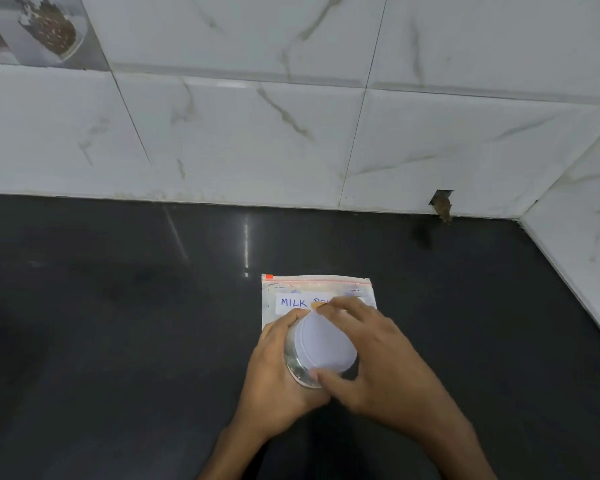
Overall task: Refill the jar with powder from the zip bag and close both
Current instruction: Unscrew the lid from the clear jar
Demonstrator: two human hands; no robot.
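Bare left hand (274, 372), bare right hand (381, 368), both forearms (458, 452) likewise bare.

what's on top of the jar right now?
A white lid sits on the jar, gripped by the right hand; the left hand holds the jar. The lid hides whatever is inside.
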